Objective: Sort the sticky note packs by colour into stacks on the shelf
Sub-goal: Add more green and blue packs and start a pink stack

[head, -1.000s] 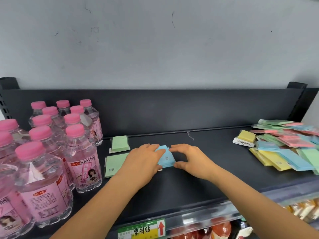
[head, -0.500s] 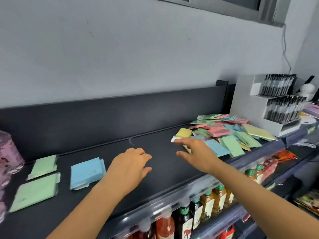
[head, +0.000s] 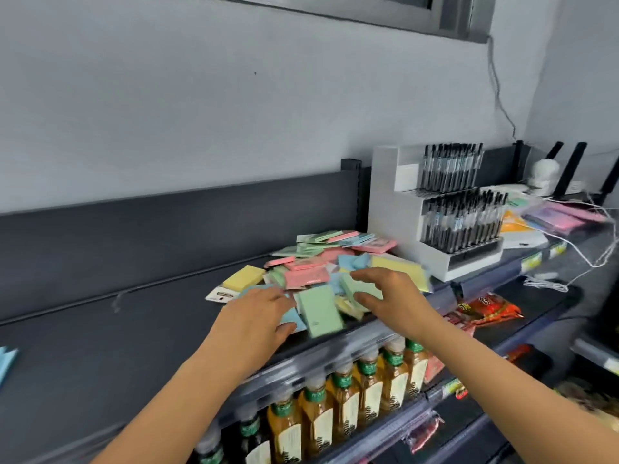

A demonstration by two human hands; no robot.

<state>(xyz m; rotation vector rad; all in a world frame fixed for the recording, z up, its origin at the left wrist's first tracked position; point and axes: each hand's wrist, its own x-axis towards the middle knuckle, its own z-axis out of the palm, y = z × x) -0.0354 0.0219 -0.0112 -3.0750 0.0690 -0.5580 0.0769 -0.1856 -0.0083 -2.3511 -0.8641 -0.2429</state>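
A mixed pile of sticky note packs in pink, green, blue and yellow lies at the right end of the dark shelf. My left hand rests with relaxed fingers on a blue pack at the pile's near edge. My right hand hovers over the pile, fingers and thumb spread either side of a small green pack. A larger green pack lies between the two hands. One yellow pack sits apart at the pile's left. A corner of the blue stack shows at the far left edge.
A white pen display stands right behind the pile. White cables and more stationery lie further right. Below the shelf edge stand bottles of amber drink, with red snack bags to their right.
Both hands left the blue stack on the left and moved right to the mixed pile. The view swung right, so the green stacks and pink bottles are out of frame.
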